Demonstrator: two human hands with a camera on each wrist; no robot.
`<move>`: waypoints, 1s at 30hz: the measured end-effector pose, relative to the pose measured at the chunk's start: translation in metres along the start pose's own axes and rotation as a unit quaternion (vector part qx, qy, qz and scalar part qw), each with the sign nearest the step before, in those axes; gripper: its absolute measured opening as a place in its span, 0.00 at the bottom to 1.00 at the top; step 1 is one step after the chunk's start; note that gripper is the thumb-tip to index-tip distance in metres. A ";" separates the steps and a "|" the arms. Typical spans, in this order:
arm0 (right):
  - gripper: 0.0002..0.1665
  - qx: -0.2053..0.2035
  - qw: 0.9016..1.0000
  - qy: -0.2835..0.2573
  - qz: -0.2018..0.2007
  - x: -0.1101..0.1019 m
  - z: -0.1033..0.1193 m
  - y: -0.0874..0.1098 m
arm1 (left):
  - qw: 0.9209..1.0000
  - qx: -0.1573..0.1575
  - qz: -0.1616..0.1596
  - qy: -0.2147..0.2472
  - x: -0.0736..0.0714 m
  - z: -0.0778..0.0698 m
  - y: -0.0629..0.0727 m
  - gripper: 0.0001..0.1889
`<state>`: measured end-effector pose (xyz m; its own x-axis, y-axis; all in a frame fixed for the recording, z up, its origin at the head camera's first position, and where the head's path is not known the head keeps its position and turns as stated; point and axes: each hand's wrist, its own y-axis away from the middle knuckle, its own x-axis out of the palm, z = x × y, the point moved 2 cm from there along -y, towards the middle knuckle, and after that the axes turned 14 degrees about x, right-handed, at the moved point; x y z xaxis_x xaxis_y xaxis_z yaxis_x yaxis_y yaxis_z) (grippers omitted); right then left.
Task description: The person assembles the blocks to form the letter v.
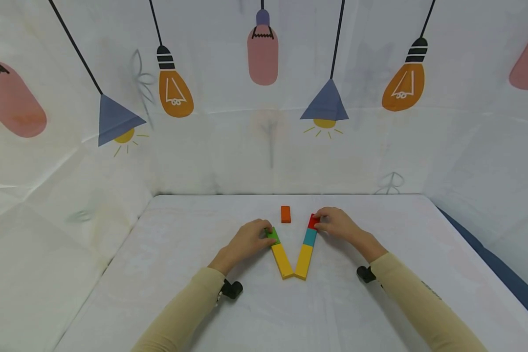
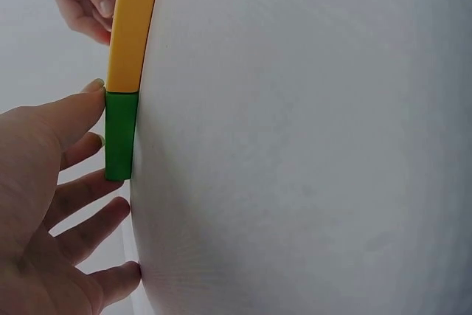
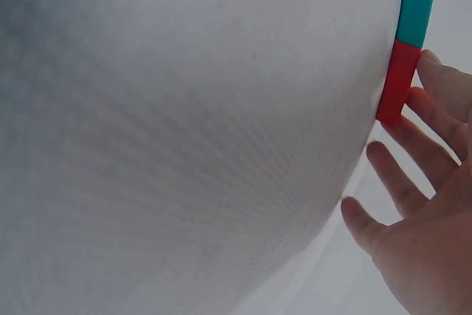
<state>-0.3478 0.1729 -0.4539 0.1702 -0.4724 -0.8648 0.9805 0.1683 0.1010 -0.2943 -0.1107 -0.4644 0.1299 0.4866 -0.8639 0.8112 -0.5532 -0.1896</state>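
On the white table, several coloured blocks form a V that opens toward the back. Its left arm is a green block [image 1: 274,236] touching a yellow block [image 1: 282,261]. A red block [image 1: 312,221], a teal block [image 1: 310,237] and a second yellow block [image 1: 304,262] make up the right arm. The two yellow blocks meet at the near point. My left hand [image 1: 248,240] holds the green block at the far left tip, thumb and fingertips against it. At the far right tip, my right hand [image 1: 341,226] holds the red block between thumb and fingers.
A lone orange block [image 1: 285,214] lies behind the V, between its two tips. The table [image 1: 167,274] ends at a white cloth backdrop [image 1: 229,151] printed with hanging lamps. Dark wrist devices [image 1: 232,289] are worn near both sleeve cuffs.
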 end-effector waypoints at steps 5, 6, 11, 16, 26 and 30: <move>0.19 0.000 1.000 0.008 0.000 0.001 -0.001 -0.002 | 1.000 0.000 0.000 0.007 0.000 0.001 0.001 0.15; 0.19 -0.002 1.000 0.010 -0.001 0.000 -0.001 -0.001 | 1.000 0.001 0.001 0.007 0.000 0.001 0.001 0.15; 0.18 -0.003 1.000 0.010 -0.001 0.000 -0.001 -0.002 | 1.000 0.005 -0.001 0.002 0.001 0.002 0.001 0.15; 0.18 -0.004 1.000 0.006 -0.002 0.000 -0.001 -0.002 | 1.000 0.006 -0.005 0.001 0.001 0.002 0.001 0.16; 0.19 -0.012 1.000 0.001 -0.002 -0.001 -0.001 0.000 | 1.000 0.008 -0.007 -0.003 0.001 0.001 0.001 0.15; 0.18 -0.015 1.000 0.002 -0.006 -0.001 -0.001 0.000 | 1.000 0.010 -0.007 -0.006 0.001 0.000 0.001 0.16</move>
<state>-0.3479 0.1740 -0.4537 0.1578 -0.4719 -0.8674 0.9792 0.1884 0.0757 -0.2934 -0.1115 -0.4653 0.1114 0.4858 -0.8669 0.8011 -0.5601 -0.2109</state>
